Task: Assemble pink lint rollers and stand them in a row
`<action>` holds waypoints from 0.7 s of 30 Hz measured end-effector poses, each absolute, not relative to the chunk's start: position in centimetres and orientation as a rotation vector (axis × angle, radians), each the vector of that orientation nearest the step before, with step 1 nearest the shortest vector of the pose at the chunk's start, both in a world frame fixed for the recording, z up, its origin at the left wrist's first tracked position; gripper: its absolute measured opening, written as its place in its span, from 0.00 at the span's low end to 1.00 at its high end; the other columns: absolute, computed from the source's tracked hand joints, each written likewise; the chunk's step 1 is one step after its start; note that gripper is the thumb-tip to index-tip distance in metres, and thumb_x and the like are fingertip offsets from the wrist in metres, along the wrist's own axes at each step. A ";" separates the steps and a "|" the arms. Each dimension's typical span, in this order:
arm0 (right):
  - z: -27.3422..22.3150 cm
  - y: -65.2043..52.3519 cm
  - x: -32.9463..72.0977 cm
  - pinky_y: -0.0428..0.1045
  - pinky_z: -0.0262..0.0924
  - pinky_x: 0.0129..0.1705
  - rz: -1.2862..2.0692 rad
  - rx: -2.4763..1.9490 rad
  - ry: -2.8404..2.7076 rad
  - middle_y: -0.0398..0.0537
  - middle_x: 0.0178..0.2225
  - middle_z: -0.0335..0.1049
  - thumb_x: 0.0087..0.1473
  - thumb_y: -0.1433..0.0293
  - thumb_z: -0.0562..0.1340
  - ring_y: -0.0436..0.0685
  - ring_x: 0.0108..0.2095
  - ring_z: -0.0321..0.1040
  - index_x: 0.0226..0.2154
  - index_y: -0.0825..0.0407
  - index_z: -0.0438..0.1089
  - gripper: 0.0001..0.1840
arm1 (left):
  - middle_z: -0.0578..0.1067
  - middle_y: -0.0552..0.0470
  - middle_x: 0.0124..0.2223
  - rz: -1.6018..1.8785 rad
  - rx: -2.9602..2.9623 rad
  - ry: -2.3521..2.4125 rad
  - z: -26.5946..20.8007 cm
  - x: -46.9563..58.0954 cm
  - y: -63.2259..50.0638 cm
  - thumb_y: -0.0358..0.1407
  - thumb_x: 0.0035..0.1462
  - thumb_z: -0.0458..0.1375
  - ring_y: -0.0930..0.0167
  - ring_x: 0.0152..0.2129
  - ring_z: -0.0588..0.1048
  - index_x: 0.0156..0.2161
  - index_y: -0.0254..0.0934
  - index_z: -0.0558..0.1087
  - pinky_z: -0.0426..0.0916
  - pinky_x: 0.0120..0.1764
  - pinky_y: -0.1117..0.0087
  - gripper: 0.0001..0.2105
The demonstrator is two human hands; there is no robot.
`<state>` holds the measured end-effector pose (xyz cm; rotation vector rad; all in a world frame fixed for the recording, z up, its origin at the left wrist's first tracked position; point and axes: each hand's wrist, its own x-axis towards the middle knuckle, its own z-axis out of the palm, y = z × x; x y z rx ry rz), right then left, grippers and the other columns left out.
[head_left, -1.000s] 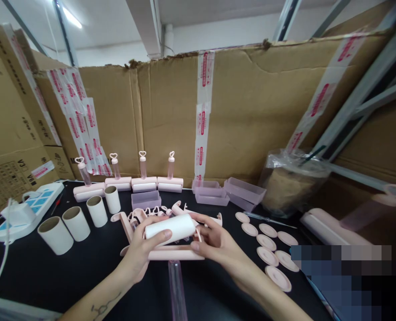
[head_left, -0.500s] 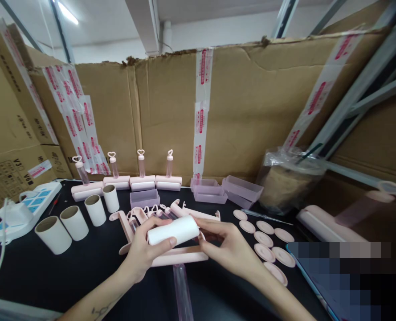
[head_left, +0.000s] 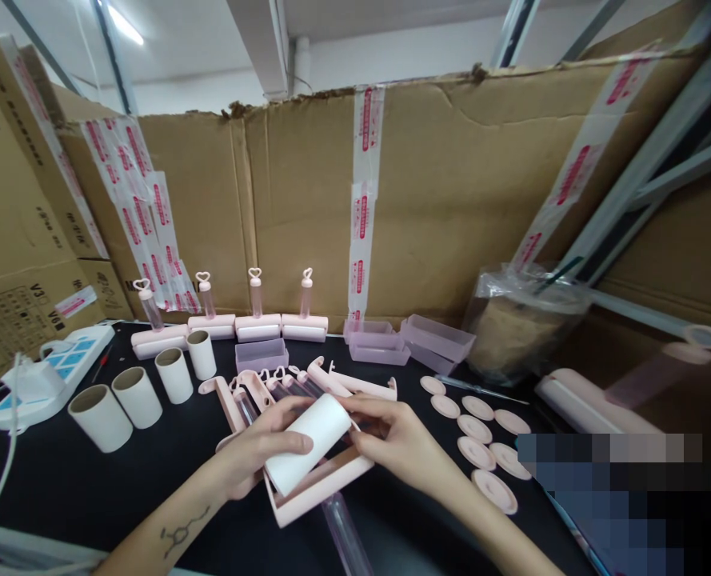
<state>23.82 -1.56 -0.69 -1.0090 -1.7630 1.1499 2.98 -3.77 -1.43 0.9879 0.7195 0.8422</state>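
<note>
My left hand (head_left: 253,448) is closed around a white lint roll (head_left: 312,444), thumb lying across its top. The roll slants over a pink lint roller frame (head_left: 319,492), its near end inside the frame's left end. A clear purplish handle (head_left: 349,536) extends from the frame toward me. My right hand (head_left: 400,436) pinches the right end of the frame, beside the roll's far end; its fingertips are partly hidden. Just behind my hands lie loose pink frames (head_left: 226,404) and several clear handles (head_left: 277,388) with heart-shaped loops.
Several white rolls (head_left: 173,376) stand at left near a power strip (head_left: 73,368). Finished lint rollers (head_left: 257,326) line the cardboard wall (head_left: 295,200). Purple trays (head_left: 379,352) sit at the back. Pink discs (head_left: 475,428) and a screwdriver (head_left: 487,390) lie right, near a bagged container (head_left: 511,336).
The roll and the frame have turned, their left ends swinging toward me. The roll now slants into the frame's left end, where before it lay nearly level above it.
</note>
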 end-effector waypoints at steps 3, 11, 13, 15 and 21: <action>-1.0 -1.7 23.5 0.50 0.68 0.38 1.186 -0.988 -1.760 0.49 0.40 0.76 0.42 0.76 0.60 0.60 0.38 0.73 0.42 0.54 0.74 0.21 | 0.70 0.50 0.39 0.784 0.968 0.750 -1.9 2.9 -3.6 0.31 0.41 0.60 0.67 0.34 0.73 0.42 0.36 0.66 0.67 0.38 0.66 0.19; -0.1 -2.8 23.0 0.48 0.64 0.34 0.870 -1.063 -2.014 0.49 0.37 0.76 0.51 0.70 0.58 0.57 0.33 0.71 0.42 0.52 0.75 0.16 | 0.69 0.53 0.34 0.751 1.109 0.950 -1.8 3.8 -4.2 0.40 0.45 0.62 0.72 0.28 0.70 0.46 0.37 0.62 0.64 0.29 0.74 0.23; 0.1 -2.8 23.1 0.47 0.64 0.33 0.928 -1.066 -2.035 0.49 0.36 0.76 0.49 0.72 0.59 0.55 0.31 0.70 0.42 0.53 0.75 0.17 | 0.69 0.53 0.34 0.724 1.160 0.941 -1.5 3.9 -4.2 0.39 0.44 0.64 0.73 0.29 0.70 0.46 0.36 0.64 0.63 0.29 0.75 0.23; 0.2 -2.8 23.2 0.46 0.63 0.30 1.056 -1.107 -2.021 0.48 0.34 0.75 0.44 0.75 0.59 0.53 0.28 0.68 0.44 0.56 0.73 0.21 | 0.70 0.53 0.34 0.700 1.162 0.924 -1.4 3.9 -4.1 0.37 0.43 0.65 0.73 0.29 0.70 0.45 0.36 0.65 0.63 0.29 0.76 0.23; 0.3 -2.7 23.7 0.42 0.56 0.24 1.189 -1.094 -2.121 0.44 0.28 0.73 0.38 0.80 0.55 0.50 0.25 0.64 0.39 0.56 0.75 0.23 | 0.70 0.55 0.30 0.590 1.195 0.884 -1.9 4.0 -3.7 0.33 0.40 0.66 0.75 0.24 0.68 0.38 0.33 0.70 0.61 0.25 0.77 0.17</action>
